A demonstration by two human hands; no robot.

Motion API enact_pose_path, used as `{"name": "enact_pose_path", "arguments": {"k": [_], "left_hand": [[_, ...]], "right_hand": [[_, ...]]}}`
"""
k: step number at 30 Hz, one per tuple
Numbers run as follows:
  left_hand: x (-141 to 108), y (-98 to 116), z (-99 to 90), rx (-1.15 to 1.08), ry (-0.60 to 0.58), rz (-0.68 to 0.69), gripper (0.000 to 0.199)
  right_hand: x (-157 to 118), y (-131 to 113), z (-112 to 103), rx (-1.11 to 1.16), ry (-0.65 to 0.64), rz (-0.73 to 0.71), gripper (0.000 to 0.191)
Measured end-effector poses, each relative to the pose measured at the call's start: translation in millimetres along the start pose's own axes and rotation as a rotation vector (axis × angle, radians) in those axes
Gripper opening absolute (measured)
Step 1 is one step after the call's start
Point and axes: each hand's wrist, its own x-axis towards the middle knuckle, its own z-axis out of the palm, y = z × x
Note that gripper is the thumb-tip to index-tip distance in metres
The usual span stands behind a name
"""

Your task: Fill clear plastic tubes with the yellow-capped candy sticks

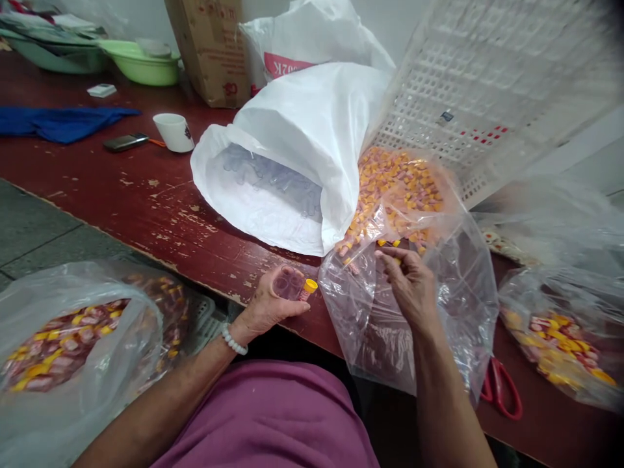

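My left hand (273, 302), with a beaded bracelet at the wrist, is wrapped round several clear plastic tubes (288, 285) and a small yellow-capped piece (310, 286) at the table's front edge. My right hand (408, 276) is over the clear plastic bag (370, 318), its thumb and forefinger pinched near a bit of yellow. What that hand holds is too small to make out. Many orange-and-pink pieces (400, 188) lie in the back of this bag. Left of it, a white sack (312, 123) lies open, with clear plastic parts (273, 179) inside.
A white perforated crate (458, 97) leans behind the bag. Red scissors (504, 390) lie at the right. A filled bag (565, 344) stands beyond them, another (63, 344) at lower left. A cup (174, 132), a phone (125, 142) and a carton (214, 58) are at the back left.
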Motion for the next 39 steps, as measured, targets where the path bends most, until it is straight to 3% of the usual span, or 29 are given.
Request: {"name": "enact_pose_path", "arguments": {"k": [3, 6, 11, 14, 17, 21, 25, 28, 30, 32, 34, 37, 39], "left_hand": [[-1, -1, 0.9, 0.178, -0.069, 0.086, 0.044], [-4, -3, 0.3, 0.315, -0.114, 0.174, 0.041], [-8, -1, -2.1, 0.355, -0.153, 0.191, 0.04], [-7, 2, -3.8, 0.334, -0.144, 0.136, 0.042], [-6, 2, -4.0, 0.312, -0.165, 0.126, 0.041], [-6, 0, -1.6, 0.328, -0.184, 0.114, 0.036], [-1, 1, -2.7, 0.211, -0.116, 0.048, 0.041], [3, 3, -6.9, 0.01, -0.019, -0.049, 0.046], [3, 3, -9.1, -0.056, 0.025, -0.081, 0.047], [2, 2, -9.7, -0.082, 0.04, -0.105, 0.048], [1, 1, -8.9, -0.124, 0.053, -0.142, 0.052], [-1, 1, -7.6, -0.166, 0.071, -0.166, 0.058], [-1, 0, -7.6, -0.165, 0.064, -0.168, 0.059]], "right_hand": [[-18, -57, 11, 0.184, -0.178, -0.207, 0.014], [-26, -83, 27, 0.233, -0.331, -0.315, 0.013], [-26, -79, 34, 0.253, -0.439, -0.265, 0.034], [-29, -78, 29, 0.225, -0.399, -0.281, 0.028], [-37, -78, 30, 0.127, -0.466, -0.351, 0.023], [-49, -79, 39, 0.088, -0.522, -0.317, 0.028], [-43, -61, 33, 0.105, -0.489, -0.313, 0.035], [-21, -16, 21, 0.055, -0.176, -0.115, 0.027], [-4, 20, 18, -0.147, 0.003, 0.055, 0.026], [10, 48, 21, -0.284, -0.09, 0.123, 0.025], [17, 60, 29, -0.35, -0.215, 0.111, 0.025], [21, 53, 43, -0.36, -0.313, 0.119, 0.034], [22, 44, 50, -0.236, -0.373, 0.149, 0.044]]}}
